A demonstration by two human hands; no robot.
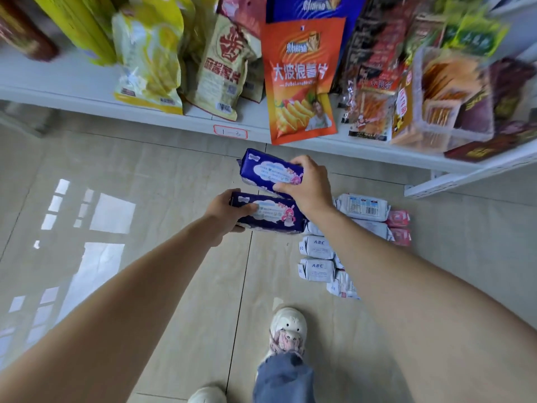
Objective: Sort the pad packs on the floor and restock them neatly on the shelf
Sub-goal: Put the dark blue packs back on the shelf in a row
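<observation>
Right hand (308, 187) grips upper purple pack (270, 171); left hand (229, 212) grips lower purple pack (268, 213) at 7 o'clock. White packs (316, 257) on floor (145, 175) at 5 o'clock. Risk: crowded shelf (87, 103) at 12, snack bags cd topple.

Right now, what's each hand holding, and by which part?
Left hand grips one purple pad pack by its left end; right hand grips another purple pack by its right end.
</observation>
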